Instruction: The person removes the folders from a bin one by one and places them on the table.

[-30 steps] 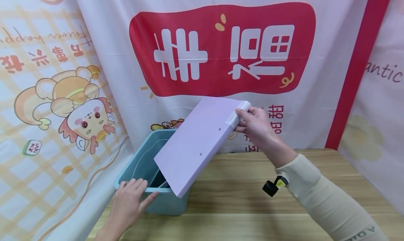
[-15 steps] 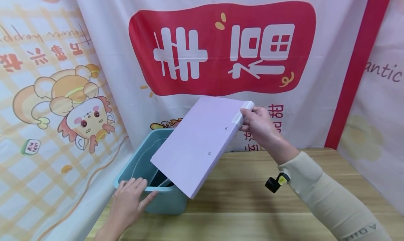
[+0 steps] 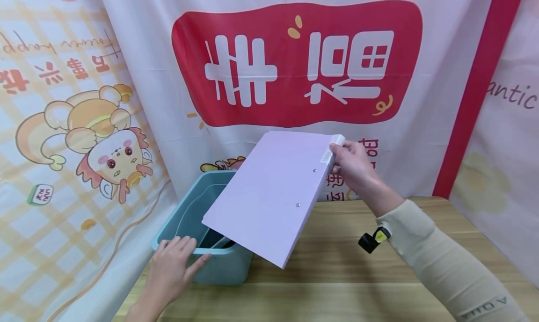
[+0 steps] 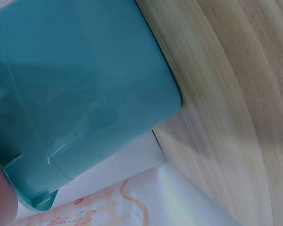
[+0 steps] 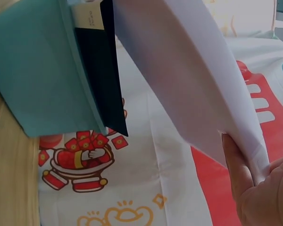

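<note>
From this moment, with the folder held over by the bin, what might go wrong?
The lavender folder may twist or slip, since the right hand grips it at only one end and it slants down from there. Its lower part overlaps the teal bin in the head view; contact isn't clear, but it could catch the rim. It could also knock the dark flat item sticking out of the bin.

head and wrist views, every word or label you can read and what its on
"幸福": back cloth
"Forever happ", cut off: left cloth
"万事兴", next sign unclear: left cloth
"antic", cut off: right cloth
Too small, blurred or hidden: lettering on right sleeve; white label on purple folder; print on cream panel at bin; smaller back cloth signs.
</note>
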Action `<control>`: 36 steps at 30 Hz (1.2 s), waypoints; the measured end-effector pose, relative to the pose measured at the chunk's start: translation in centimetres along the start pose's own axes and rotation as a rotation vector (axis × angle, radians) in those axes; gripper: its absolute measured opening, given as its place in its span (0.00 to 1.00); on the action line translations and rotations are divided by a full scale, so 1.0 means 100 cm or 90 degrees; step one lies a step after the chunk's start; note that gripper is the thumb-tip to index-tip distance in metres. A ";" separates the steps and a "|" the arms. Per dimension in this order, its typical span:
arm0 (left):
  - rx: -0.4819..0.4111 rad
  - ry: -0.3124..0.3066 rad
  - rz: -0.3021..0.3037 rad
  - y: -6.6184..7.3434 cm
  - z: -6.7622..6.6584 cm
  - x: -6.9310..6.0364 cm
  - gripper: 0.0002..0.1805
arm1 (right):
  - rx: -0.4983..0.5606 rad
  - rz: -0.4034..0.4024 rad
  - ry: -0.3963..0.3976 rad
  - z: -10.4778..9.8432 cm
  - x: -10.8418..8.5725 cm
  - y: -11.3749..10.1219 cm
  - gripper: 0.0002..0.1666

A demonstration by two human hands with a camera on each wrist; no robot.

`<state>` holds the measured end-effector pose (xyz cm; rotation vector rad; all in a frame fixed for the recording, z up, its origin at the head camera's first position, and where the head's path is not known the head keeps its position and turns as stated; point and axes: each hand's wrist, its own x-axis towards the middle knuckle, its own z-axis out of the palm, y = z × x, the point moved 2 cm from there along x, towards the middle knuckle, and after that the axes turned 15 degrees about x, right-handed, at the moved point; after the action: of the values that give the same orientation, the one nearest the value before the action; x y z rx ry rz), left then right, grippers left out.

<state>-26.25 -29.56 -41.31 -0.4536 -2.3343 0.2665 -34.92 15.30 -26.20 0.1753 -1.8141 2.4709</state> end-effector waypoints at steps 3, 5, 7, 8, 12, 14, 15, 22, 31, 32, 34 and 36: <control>-0.001 -0.005 -0.002 0.000 0.000 -0.002 0.23 | 0.005 0.002 0.004 -0.002 0.002 0.001 0.34; -0.002 -0.006 -0.002 0.000 -0.001 -0.003 0.23 | 0.002 0.004 0.007 -0.003 0.003 0.001 0.32; -0.002 -0.006 -0.002 -0.001 -0.001 -0.003 0.23 | -0.008 0.010 0.013 -0.006 0.003 0.001 0.32; -0.003 -0.005 -0.001 -0.001 -0.001 -0.003 0.23 | -0.011 0.014 0.013 -0.007 0.004 0.001 0.32; -0.006 0.002 0.002 -0.002 -0.001 -0.002 0.23 | -0.018 0.030 0.004 -0.013 0.004 0.000 0.33; -0.006 0.003 0.003 -0.002 -0.001 -0.002 0.23 | -0.019 0.036 -0.007 -0.016 0.004 0.000 0.33; -0.008 0.005 0.005 -0.001 -0.002 -0.002 0.23 | -0.022 0.038 -0.012 -0.017 0.004 -0.001 0.33; -0.012 0.000 0.004 0.000 -0.003 0.001 0.23 | -0.046 0.051 -0.020 -0.029 0.007 -0.002 0.33; -0.003 -0.010 0.007 0.000 -0.004 -0.001 0.23 | -0.056 0.069 -0.023 -0.039 0.004 0.002 0.32; -0.003 -0.011 0.007 0.000 -0.004 -0.001 0.23 | -0.056 0.071 -0.026 -0.040 0.003 0.003 0.32; -0.004 -0.011 0.008 0.001 -0.004 -0.001 0.23 | -0.055 0.076 -0.030 -0.043 0.002 0.005 0.32; -0.004 -0.009 0.009 0.002 -0.004 -0.002 0.23 | -0.052 0.082 -0.033 -0.046 0.001 0.007 0.31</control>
<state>-25.81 -29.46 -41.16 -0.4730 -2.3467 0.2704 -35.38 19.45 -28.21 0.1225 -2.0037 2.4909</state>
